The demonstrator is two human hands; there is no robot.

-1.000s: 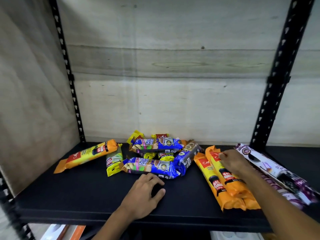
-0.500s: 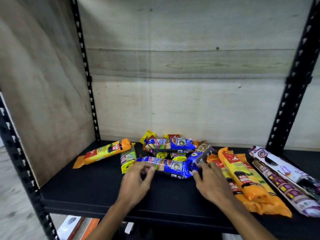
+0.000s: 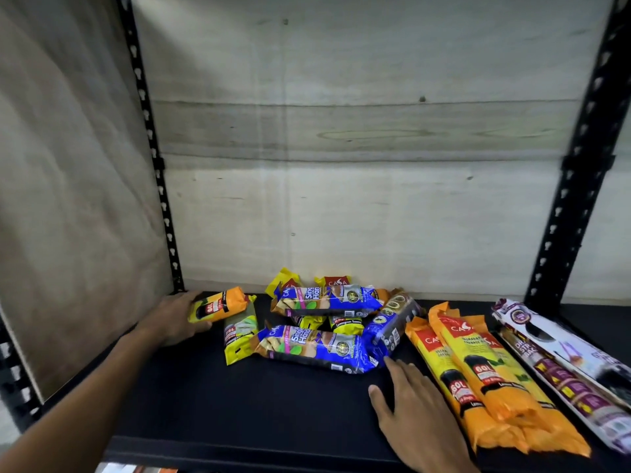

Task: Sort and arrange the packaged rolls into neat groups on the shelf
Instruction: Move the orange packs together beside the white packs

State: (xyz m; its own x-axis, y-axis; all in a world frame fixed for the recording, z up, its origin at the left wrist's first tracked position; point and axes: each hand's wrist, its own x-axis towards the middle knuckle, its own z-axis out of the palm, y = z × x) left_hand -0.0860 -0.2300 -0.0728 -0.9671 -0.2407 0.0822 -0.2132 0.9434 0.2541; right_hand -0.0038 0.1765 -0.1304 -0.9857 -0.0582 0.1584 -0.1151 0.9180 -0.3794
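Observation:
My left hand [image 3: 172, 319] grips an orange packaged roll [image 3: 218, 304] at the shelf's back left, lifting its near end. My right hand [image 3: 413, 407] lies flat and open on the black shelf [image 3: 239, 404], fingertips close to a blue roll pack [image 3: 317, 348]. A second blue pack [image 3: 324, 300] lies behind it on a pile with yellow packs [image 3: 239, 336] and a dark blue-brown pack [image 3: 392, 326]. Two long orange rolls [image 3: 485, 377] lie side by side on the right, next to white-purple rolls [image 3: 566, 363].
Black perforated uprights stand at the back left [image 3: 153, 155] and back right [image 3: 580, 172]. Plywood panels close the back [image 3: 341, 165] and the left side [image 3: 68, 199]. The shelf's front edge [image 3: 239, 452] runs along the bottom.
My left hand left the front blue pack, reached back left and took hold of the orange roll. My right hand drew back from the pile and now lies flat on the shelf.

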